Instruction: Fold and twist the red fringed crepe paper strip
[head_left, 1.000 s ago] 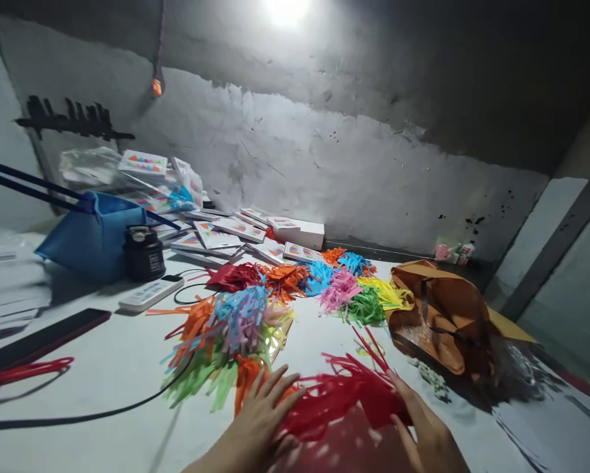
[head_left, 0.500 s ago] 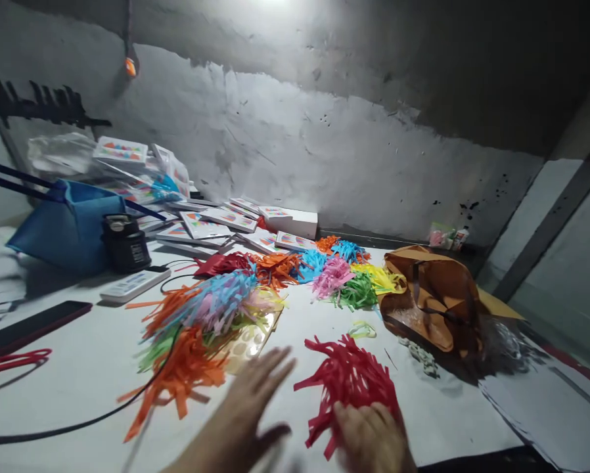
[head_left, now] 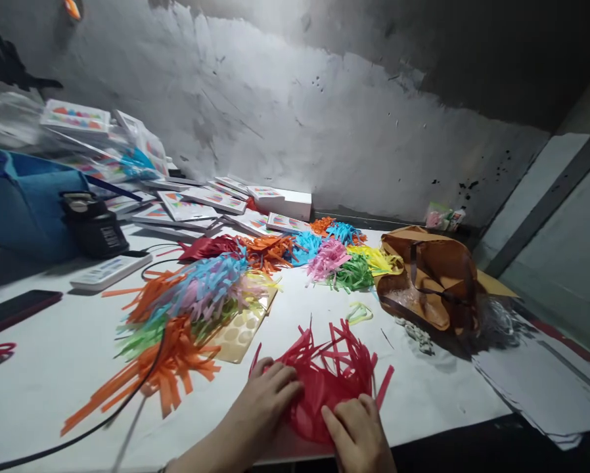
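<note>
A bunch of red fringed paper strips lies on the white table near its front edge. My left hand rests on the bunch's left side with fingers curled over it. On the bunch's near edge, my right hand presses down with bent fingers. Both hands grip the red paper. To the left lies a heap of orange, blue, pink and green fringed paper over a tan sheet with round holes.
More coloured fringes lie further back. A brown bag sits at the right, white sheets beyond it. Flat printed boxes, a blue bag, a black jar, a remote and a black cable occupy the left.
My left hand moved from the table onto the red bunch and closed on it. My right hand shifted on its near edge. The camera tilted down and turned left.
</note>
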### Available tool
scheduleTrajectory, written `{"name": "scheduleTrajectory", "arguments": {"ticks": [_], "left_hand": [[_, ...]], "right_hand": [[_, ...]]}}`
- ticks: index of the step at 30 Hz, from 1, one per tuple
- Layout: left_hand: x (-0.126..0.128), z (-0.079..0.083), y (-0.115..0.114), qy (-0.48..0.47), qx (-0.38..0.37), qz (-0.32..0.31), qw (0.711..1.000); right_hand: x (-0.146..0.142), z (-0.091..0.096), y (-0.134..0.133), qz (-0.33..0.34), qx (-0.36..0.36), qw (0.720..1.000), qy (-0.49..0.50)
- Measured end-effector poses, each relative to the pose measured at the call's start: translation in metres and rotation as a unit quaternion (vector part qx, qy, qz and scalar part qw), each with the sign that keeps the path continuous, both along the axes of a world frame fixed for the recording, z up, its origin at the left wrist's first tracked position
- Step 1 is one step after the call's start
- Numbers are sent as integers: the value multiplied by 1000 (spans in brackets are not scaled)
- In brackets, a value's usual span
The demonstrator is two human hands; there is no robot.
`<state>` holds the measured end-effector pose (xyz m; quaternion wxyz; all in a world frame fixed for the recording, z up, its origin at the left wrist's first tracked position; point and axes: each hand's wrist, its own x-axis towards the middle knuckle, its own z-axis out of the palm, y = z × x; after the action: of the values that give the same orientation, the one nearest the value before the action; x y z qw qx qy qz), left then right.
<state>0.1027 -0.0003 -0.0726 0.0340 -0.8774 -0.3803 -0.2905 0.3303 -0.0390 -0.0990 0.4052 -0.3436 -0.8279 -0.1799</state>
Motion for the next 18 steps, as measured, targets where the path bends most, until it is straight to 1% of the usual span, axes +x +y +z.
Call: {"name": "scheduleTrajectory", "arguments": {"ticks": [1,3,6,8,9,11,12,14,16,18], "left_hand": [[0,5,7,-3,1,20,1000],[-4,20,23,-9,8,53,999],[-17,49,43,-23,39,88,995],[-31,67,47,-35,65,97,993],[-39,74,47,-41,84,96,991],[-58,79,42,-50,129,90,986],[-69,78,39,-44,145,89,984],[-91,64,29,2,148,108,983],[-112,43,14,72,114,154,979],[-124,22,-9,115,65,188,973]], "right_hand": [[2,7,2,4,2,1000,1],[8,24,8,12,18,1000,-12],[24,47,17,-1,37,998,-48],[35,57,21,-26,48,997,-63],[39,60,22,-38,54,996,-66],[40,59,23,-46,67,994,-72],[37,55,24,-40,72,993,-82],[25,43,26,-13,78,992,-101],[6,24,28,9,87,992,-93],[-12,4,29,15,100,994,-45]]}}
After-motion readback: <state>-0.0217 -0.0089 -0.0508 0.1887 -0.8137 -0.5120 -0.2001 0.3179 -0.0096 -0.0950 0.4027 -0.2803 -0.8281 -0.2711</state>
